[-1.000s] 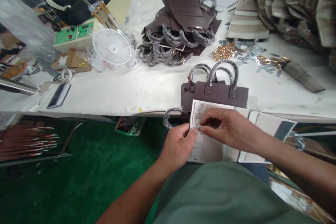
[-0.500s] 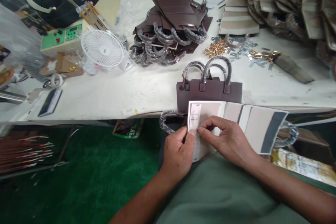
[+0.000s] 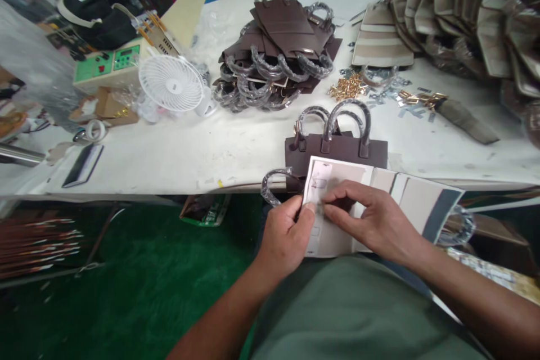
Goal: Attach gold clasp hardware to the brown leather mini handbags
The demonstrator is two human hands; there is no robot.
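A flat handbag panel (image 3: pixel 382 179), its pale lining side up, rests across my lap against the table edge; plastic-wrapped handles stick out at both its ends. My left hand (image 3: pixel 287 233) grips its left edge, thumb on top of a whitish strip with small marked rectangles. Over the same strip, my right hand (image 3: pixel 375 219) is closed in a pinch, thumb and forefinger together. Whatever lies between those fingertips is too small to make out. Just beyond, a dark brown handbag piece (image 3: pixel 337 149) with wrapped handles lies at the table's front edge.
Brown handbag pieces (image 3: pixel 287 28) are piled mid-table, with striped beige ones (image 3: pixel 382 39) at the right. Gold metal fittings (image 3: pixel 348 87) and small grey plates lie between. At the left stand a white fan (image 3: pixel 172 83), a cardboard box (image 3: pixel 109 107) and a dark phone-like slab (image 3: pixel 83 165).
My right hand has drawn slightly away from my left thumb, still pinched. The panel's left end has tilted a little, and the camera view has shifted slightly.
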